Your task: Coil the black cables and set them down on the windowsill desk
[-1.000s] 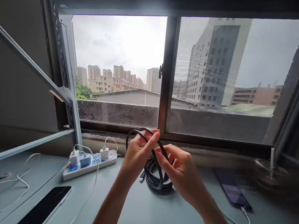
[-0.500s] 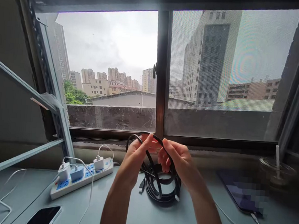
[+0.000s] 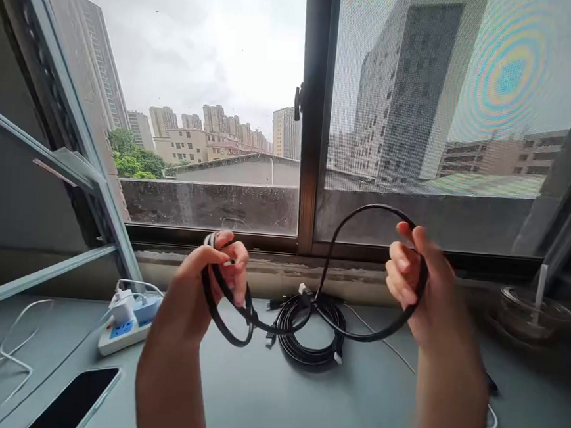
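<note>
A black cable (image 3: 372, 337) runs between my two hands above the table. My left hand (image 3: 222, 268) is closed on a few small loops of it, pinched between thumb and fingers. On the other side, my right hand (image 3: 416, 277) grips the cable between thumb and forefinger, and from there it arches up and bends back toward the middle. Behind and below the held cable, a coiled black cable (image 3: 283, 336) lies on the table with several connector ends showing. A pale connector (image 3: 305, 291) sits at the coil's top; whether it belongs to the held cable I cannot tell.
At the left stands a white power strip (image 3: 122, 343) with chargers plugged in, and a phone (image 3: 76, 398) lies in front of it. A lidded plastic cup (image 3: 535, 313) with a straw stands at the right. A metal frame (image 3: 112, 217) rises by the window.
My hands have moved apart, the left going left and the right going right and up. The cable between them has opened into a wide loop. The view has tilted slightly downward.
</note>
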Tool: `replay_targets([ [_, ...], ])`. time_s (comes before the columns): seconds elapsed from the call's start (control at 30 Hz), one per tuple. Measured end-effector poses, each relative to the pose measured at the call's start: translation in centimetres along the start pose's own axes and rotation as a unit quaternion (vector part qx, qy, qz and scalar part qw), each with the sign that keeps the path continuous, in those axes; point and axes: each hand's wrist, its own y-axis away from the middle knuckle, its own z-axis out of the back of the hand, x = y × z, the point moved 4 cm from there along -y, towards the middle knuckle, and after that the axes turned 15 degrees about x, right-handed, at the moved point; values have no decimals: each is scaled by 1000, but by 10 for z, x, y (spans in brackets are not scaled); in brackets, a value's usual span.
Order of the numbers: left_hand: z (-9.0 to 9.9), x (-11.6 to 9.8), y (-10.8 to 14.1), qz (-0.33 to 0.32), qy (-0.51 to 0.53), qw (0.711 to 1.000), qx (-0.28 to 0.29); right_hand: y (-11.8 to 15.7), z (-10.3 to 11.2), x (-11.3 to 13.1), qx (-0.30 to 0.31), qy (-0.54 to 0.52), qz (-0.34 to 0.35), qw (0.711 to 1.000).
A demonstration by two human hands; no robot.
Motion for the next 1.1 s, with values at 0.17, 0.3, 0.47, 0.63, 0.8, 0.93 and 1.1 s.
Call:
replay_targets([
  [0.17,28,-12,4,-98,-34,986,-134,16,25,28,-67,-9,20,997],
  [0.3,35,-10,4,-107,-101,975,-164,25,30,34,-119,79,16,990],
  [0.47,34,-4,1,-100,-232,947,-200,20,17,31,-54,-61,60,995],
  [0.63,26,-1,-2,-173,-171,939,-243,13,-1,23,37,-70,53,995],
  [0.8,12,0,-3,-234,-186,909,-291,17,-15,20,166,2,28,986],
  [0.93,10,6,-5,-165,-265,912,-266,20,-16,14,120,181,-14,976],
  [1.1,11,3,1,-126,-286,935,-169,23,-28,13,32,378,37,924],
])
